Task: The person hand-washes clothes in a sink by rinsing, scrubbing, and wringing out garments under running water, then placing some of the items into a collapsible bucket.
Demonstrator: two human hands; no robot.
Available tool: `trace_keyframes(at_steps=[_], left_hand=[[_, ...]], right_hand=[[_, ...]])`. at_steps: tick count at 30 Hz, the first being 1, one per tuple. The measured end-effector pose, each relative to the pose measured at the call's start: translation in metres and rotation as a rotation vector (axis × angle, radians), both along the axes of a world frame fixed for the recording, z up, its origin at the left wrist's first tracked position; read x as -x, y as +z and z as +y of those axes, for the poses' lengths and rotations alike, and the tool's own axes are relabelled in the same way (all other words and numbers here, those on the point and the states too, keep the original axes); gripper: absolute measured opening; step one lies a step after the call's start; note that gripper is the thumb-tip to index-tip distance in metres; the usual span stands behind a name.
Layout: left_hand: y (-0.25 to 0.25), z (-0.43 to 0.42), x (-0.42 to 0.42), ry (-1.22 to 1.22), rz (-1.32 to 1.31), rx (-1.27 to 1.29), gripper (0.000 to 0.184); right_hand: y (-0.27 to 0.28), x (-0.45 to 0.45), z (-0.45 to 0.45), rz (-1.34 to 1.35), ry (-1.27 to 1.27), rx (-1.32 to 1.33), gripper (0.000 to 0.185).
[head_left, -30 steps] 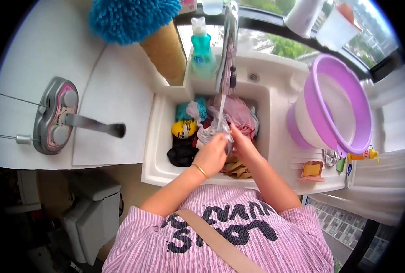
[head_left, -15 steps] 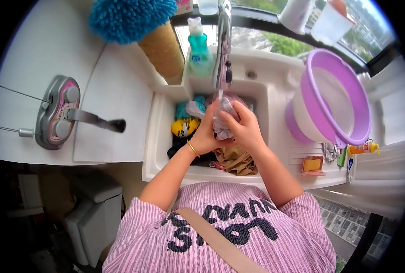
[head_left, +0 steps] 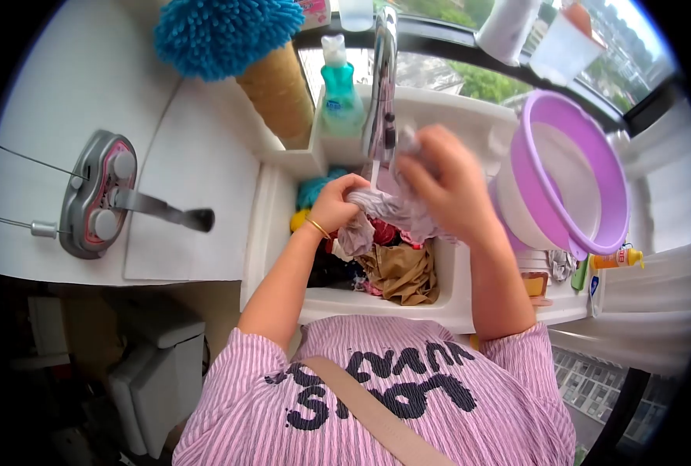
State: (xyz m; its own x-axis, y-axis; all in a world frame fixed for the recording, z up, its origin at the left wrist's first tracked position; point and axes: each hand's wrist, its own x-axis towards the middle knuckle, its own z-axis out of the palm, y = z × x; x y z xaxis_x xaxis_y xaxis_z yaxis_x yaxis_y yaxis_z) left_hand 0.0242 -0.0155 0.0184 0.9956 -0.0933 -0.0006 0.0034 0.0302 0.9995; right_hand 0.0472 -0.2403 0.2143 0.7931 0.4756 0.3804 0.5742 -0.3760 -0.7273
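A pale lilac-grey wet garment [head_left: 388, 206] stretches between my hands under the tap [head_left: 382, 109], which runs a thin stream of water. My left hand [head_left: 334, 205], with a gold bangle at the wrist, is closed on one end. Smeared by motion, my right hand [head_left: 456, 186] is raised higher at the right with part of the same garment in its fingers. Below them in the white sink [head_left: 254, 264] lie a brown cloth [head_left: 403, 273], red and dark pieces, and a turquoise one [head_left: 314, 189] beside a yellow one at the left.
A purple and white basin [head_left: 619, 171] leans on the drainboard at the right. Near it are a soap dish [head_left: 535, 287] and a yellow bottle [head_left: 617, 258]. A green pump bottle [head_left: 341, 97] stands behind the sink, with a blue-topped post [head_left: 229, 35] at the left.
My hands have moved apart from a bunched hold on the garment. The right hand has gone up and right, so the garment now spreads out, and more clothes show underneath.
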Motion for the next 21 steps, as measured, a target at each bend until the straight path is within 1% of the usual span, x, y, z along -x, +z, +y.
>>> trace_keyframes(at_steps=[1,2,3,4,6,7,8,9,10,11,12,13,14,16,17,18,19,20,21], left_hand=[[-0.001,0.005,-0.001,-0.017,-0.008,-0.118,0.033],[-0.002,0.007,-0.001,-0.033,-0.015,-0.237,0.032],[0.005,0.006,0.001,-0.016,-0.110,-0.448,0.032],[0.012,0.003,0.004,-0.013,-0.108,-0.450,0.032],[0.025,-0.007,0.009,-0.015,-0.213,-0.634,0.034],[0.027,-0.009,0.010,-0.016,-0.144,-0.548,0.039],[0.026,-0.010,0.008,-0.021,-0.141,-0.550,0.039],[0.024,-0.010,0.007,0.061,-0.251,-0.569,0.041],[0.022,-0.009,0.008,0.147,-0.362,-0.589,0.043],[0.021,-0.008,0.008,0.286,-0.364,-0.587,0.045],[0.018,-0.006,0.008,0.425,-0.365,-0.584,0.046],[-0.001,0.004,0.007,0.467,-0.180,-0.431,0.053],[-0.014,0.012,0.011,0.401,0.221,0.090,0.059],[0.026,-0.003,0.017,0.428,0.798,0.376,0.069],[0.011,-0.010,0.018,0.324,0.961,0.624,0.073],[-0.004,-0.018,0.017,0.205,1.117,0.874,0.079],[0.007,-0.030,0.022,0.257,1.081,0.895,0.070],[-0.039,-0.029,0.020,0.063,0.834,1.092,0.064],[-0.042,-0.032,0.019,0.117,0.773,1.144,0.060]], right_hand=[[-0.026,-0.001,0.002,-0.005,-0.066,0.232,0.030],[-0.063,-0.002,0.001,0.050,-0.120,0.442,0.041],[-0.082,-0.001,0.001,0.200,-0.124,0.777,0.054],[-0.108,-0.005,0.004,0.287,-0.050,1.060,0.065],[-0.168,-0.001,0.008,0.208,-0.026,0.671,0.063],[-0.190,-0.004,0.014,0.213,-0.026,0.668,0.063],[-0.208,-0.008,0.021,0.257,0.098,0.368,0.056],[-0.209,-0.010,0.027,0.296,0.218,0.065,0.050],[-0.208,-0.015,0.026,0.301,0.219,0.062,0.050],[-0.206,-0.022,0.023,0.573,0.098,0.223,0.044],[-0.215,-0.025,0.021,0.537,-0.020,0.361,0.039],[-0.220,-0.028,0.020,0.512,-0.131,0.501,0.033],[-0.222,-0.025,0.021,0.513,-0.128,0.496,0.033],[-0.215,-0.019,0.028,0.336,-0.248,0.463,0.036],[-0.209,-0.009,0.036,0.294,-0.240,0.354,0.038],[-0.188,0.005,0.046,0.253,-0.235,0.246,0.042],[-0.171,0.015,0.054,0.239,-0.200,0.184,0.044],[-0.174,0.022,0.061,0.106,-0.170,0.163,0.040],[-0.166,0.031,0.066,0.134,-0.155,0.181,0.038]])
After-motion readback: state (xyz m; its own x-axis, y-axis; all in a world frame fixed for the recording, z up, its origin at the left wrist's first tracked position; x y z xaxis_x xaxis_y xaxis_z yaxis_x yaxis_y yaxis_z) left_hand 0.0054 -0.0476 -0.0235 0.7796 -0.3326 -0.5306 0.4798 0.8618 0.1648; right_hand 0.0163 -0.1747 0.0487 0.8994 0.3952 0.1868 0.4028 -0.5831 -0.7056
